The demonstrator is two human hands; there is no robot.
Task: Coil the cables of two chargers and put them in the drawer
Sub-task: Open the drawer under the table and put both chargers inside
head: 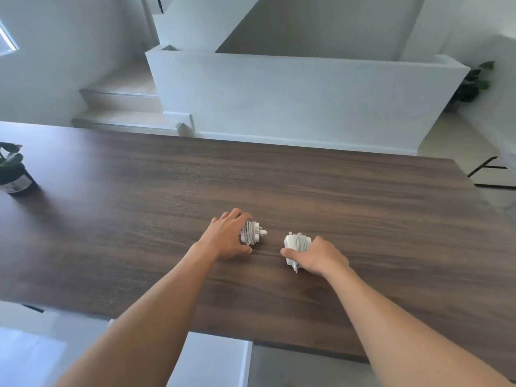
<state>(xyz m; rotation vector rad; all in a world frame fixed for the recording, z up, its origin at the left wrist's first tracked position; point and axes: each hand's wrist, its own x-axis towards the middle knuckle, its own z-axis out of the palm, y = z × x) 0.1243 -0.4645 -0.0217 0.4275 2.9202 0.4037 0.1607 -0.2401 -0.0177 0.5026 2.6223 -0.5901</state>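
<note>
Your left hand (229,236) and right hand (315,254) each clamp a white cable-wrapped charger brick (252,233) (296,244) on the dark wood bench (363,196). They're probably light and slick, so squeeze across the coils so nothing unravels.

Bright, diffuse daylight, cool cast. Window (8,41) at upper left blown out. Counter (335,191) carries a soft sheen. Glossy floor (28,353) at lower left reflects pale light. Faint, diffuse shadows under left hand (226,237) and right hand (321,256). Wide-angle bowing at frame edges; counter edges curve. Detail slightly soft throughout.
</note>
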